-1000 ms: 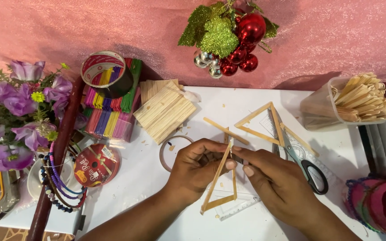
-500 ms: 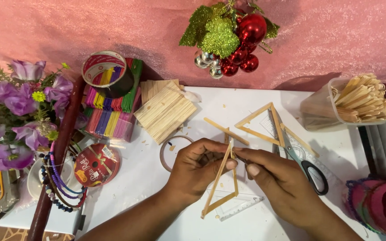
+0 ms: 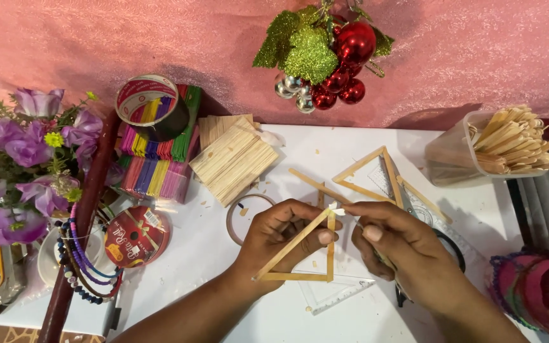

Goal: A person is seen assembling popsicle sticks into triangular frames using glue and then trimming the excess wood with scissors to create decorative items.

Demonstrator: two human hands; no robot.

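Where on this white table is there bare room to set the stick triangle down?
Bare table lies between the plain stick stack and the flat stick triangle; another patch lies near the front edge, left of the left hand. The left side is crowded by coloured sticks, beads and flowers.

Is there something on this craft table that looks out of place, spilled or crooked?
Only small things. Tiny wood chips lie scattered on the white table around the stack of plain sticks. The plastic cup of sticks lies on its side at the right. Nothing looks broken.
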